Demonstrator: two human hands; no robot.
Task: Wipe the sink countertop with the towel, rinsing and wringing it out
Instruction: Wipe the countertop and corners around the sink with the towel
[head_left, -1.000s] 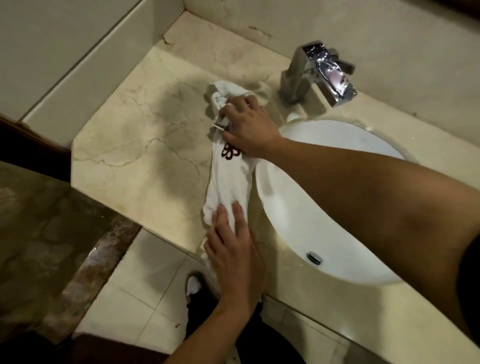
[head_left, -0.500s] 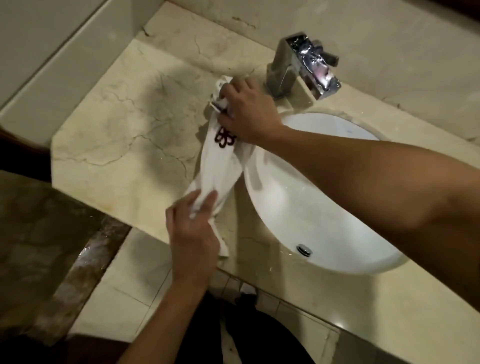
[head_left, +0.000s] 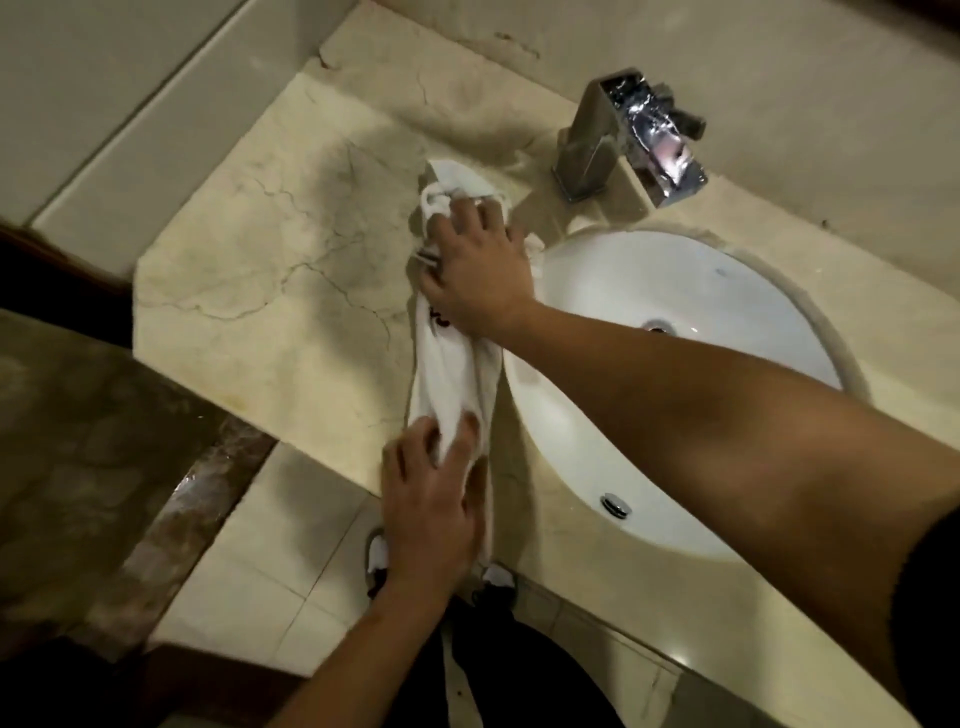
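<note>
A white towel (head_left: 448, 374) with a red logo lies stretched in a long strip on the beige marble countertop (head_left: 270, 270), just left of the white oval sink (head_left: 691, 291). My right hand (head_left: 475, 262) lies over the towel's far end with fingers curled into the bunched cloth. My left hand (head_left: 431, 499) holds the near end at the counter's front edge, a fold pinched between thumb and fingers. The towel's tail hangs over the edge behind my left hand.
A square chrome faucet (head_left: 623, 135) stands behind the sink, close to my right hand. The counter ends in a cut corner at the left, against a tiled wall (head_left: 130, 156). Below are pale floor tiles (head_left: 260, 545) and my shoes (head_left: 376, 561).
My right hand has slid the towel's far end slightly toward me, away from the faucet base. My left hand has shifted along the near end and regripped it at the counter edge.
</note>
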